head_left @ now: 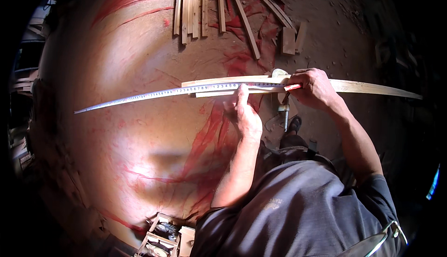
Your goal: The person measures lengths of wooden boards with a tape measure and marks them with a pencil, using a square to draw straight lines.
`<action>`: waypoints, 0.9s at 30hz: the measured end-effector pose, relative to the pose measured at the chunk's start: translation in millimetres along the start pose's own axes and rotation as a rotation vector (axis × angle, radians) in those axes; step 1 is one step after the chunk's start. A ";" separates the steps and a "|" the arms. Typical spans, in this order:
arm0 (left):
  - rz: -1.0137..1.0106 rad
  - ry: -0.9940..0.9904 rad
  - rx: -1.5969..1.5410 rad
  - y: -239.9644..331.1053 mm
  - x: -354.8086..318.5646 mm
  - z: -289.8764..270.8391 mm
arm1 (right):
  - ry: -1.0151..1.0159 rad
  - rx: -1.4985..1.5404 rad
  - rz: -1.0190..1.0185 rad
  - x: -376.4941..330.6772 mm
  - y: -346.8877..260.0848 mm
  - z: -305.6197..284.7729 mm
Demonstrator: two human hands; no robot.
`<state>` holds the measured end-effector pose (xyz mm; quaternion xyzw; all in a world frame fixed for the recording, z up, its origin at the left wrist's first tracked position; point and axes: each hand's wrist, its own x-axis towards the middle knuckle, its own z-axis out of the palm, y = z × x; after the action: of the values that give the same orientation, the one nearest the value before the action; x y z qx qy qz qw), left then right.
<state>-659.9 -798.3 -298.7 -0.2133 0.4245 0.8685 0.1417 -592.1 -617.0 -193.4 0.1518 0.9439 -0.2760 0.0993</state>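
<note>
A white measuring tape blade (153, 94) with dark markings runs along narrow pale wood strips (223, 80) and sticks out past their left ends. My left hand (245, 115) is closed around the tape and the lower strip, its thumb pressing on the blade's markings. Closed over the strips farther right, my right hand (313, 87) has a flat red pencil (293, 87) in its fingers, its end pointing left at the tape. A metal clamp (283, 108) with a hanging screw sits at the strips beside that hand. The tape's right end is hidden near my right hand.
Several loose wood strips (205, 10) lie on the floor ahead, with short wood blocks (288, 40) to their right. Crumpled red sheeting (205, 136) spreads over the brown floor. A wooden crate (160, 238) stands at the lower left. My foot (294, 125) shows below the clamp.
</note>
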 end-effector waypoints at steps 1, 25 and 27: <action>-0.003 -0.007 -0.013 -0.8 1.1 -0.4 | -0.004 -0.003 -0.011 2.8 -4.4 1.4; 0.051 0.042 -0.009 24.6 38.6 -35.2 | -0.072 0.048 0.140 24.2 -33.5 11.3; 0.045 0.067 -0.001 28.8 41.3 -34.7 | -0.062 0.022 0.117 24.7 -33.4 10.7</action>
<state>-699.5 -840.6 -318.5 -0.2330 0.4331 0.8640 0.1075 -625.4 -644.0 -192.6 0.1993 0.9267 -0.2848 0.1430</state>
